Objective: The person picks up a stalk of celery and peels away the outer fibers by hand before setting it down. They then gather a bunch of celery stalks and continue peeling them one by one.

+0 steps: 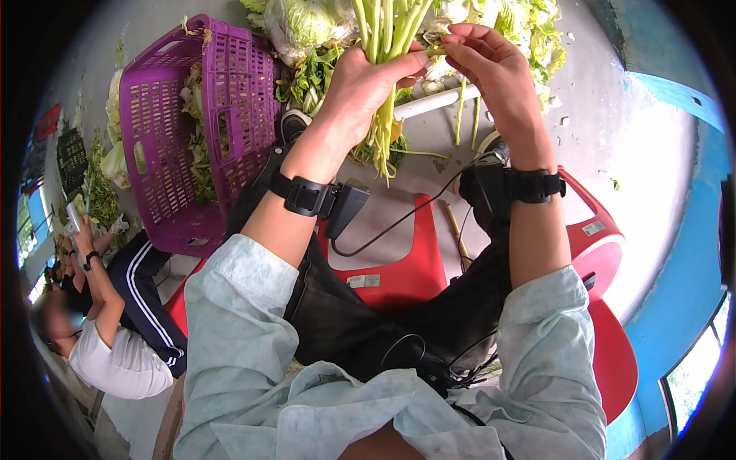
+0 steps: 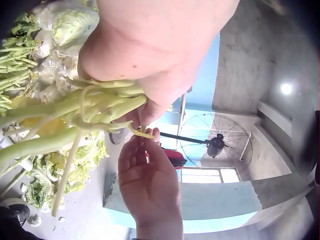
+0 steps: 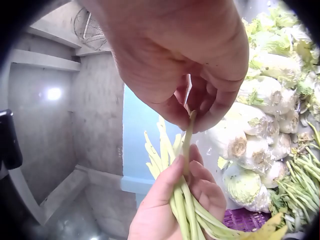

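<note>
A bundle of long pale green stalks is gripped in my left hand, their thin ends hanging below it in the head view. Between finger and thumb, my right hand pinches the end of one stalk that sticks out sideways from the left hand. In the left wrist view the right hand is up against the left fingertips, palm showing. The right wrist view shows the right hand above the bundle, fingers bent round the stalk tip.
A purple crate stands tilted at the left with leaves inside. Cabbages and loose greens lie on the floor ahead. Red stools are below and at the right. Another person sits at the far left. A cable hangs between the wrists.
</note>
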The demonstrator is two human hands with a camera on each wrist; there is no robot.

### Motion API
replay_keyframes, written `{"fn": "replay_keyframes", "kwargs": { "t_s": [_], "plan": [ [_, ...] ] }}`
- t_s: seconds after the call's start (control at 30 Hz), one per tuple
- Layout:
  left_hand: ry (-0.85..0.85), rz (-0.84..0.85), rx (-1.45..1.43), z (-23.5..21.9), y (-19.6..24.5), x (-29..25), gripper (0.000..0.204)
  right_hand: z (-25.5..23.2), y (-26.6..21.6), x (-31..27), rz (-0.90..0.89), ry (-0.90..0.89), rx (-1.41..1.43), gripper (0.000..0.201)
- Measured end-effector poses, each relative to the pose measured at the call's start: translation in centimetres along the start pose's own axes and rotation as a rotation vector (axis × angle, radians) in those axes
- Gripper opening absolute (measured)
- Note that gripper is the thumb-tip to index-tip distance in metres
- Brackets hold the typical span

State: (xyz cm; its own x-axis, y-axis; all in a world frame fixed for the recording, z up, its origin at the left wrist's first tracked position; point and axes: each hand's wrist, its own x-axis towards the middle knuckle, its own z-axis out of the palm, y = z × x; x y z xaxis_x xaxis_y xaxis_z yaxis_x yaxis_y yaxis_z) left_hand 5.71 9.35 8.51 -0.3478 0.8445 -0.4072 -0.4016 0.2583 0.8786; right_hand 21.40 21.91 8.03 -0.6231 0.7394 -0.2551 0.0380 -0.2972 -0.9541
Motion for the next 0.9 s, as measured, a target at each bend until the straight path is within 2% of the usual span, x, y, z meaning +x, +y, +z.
{"fn": "replay_keyframes", "kwargs": {
  "t_s": [0.2, 0.3, 0.4, 0.5, 0.6, 0.7, 0.73, 0.83, 0.9],
  "plan": [
    [0.078, -0.059, -0.075, 0.1, 0.0, -0.1, 0.028, 0.0, -0.1, 0.1, -0.078, 0.013, 0.046, 0.021],
    [0.067, -0.066, -0.038, 0.1, 0.2, -0.2, 0.028, -0.8, -0.4, 0.1, -0.09, 0.073, -0.06, 0.023],
    [0.061, -0.08, -0.042, -0.1, 0.4, -0.3, 0.026, -3.4, -0.9, 0.3, -0.125, 0.195, -0.559, 0.028],
    [0.016, -0.13, -0.049, -0.2, 0.5, -0.3, 0.028, -5.0, -1.0, -0.1, -0.169, 0.428, -1.043, 0.034],
    [-0.054, -0.172, -0.051, 0.5, 0.2, -0.7, 0.029, -5.0, -0.7, 0.2, -0.18, 0.368, -0.731, 0.03],
    [-0.102, -0.197, -0.018, 1.0, -0.3, -1.0, 0.035, -3.9, -0.7, 0.2, -0.043, 0.214, -0.386, 0.031],
    [-0.114, -0.2, -0.02, 1.2, -0.3, -1.1, 0.037, -3.0, -1.0, -0.1, 0.006, 0.179, -0.29, 0.038],
    [-0.171, -0.198, 0.045, 1.3, -0.5, -1.3, 0.042, -1.6, -2.7, -0.8, 0.171, 0.092, -0.087, 0.035],
    [-0.243, -0.19, 0.092, 1.3, -0.4, -1.3, 0.041, -2.0, -2.2, -0.8, 0.148, 0.035, -0.108, 0.035]
  ]
}}
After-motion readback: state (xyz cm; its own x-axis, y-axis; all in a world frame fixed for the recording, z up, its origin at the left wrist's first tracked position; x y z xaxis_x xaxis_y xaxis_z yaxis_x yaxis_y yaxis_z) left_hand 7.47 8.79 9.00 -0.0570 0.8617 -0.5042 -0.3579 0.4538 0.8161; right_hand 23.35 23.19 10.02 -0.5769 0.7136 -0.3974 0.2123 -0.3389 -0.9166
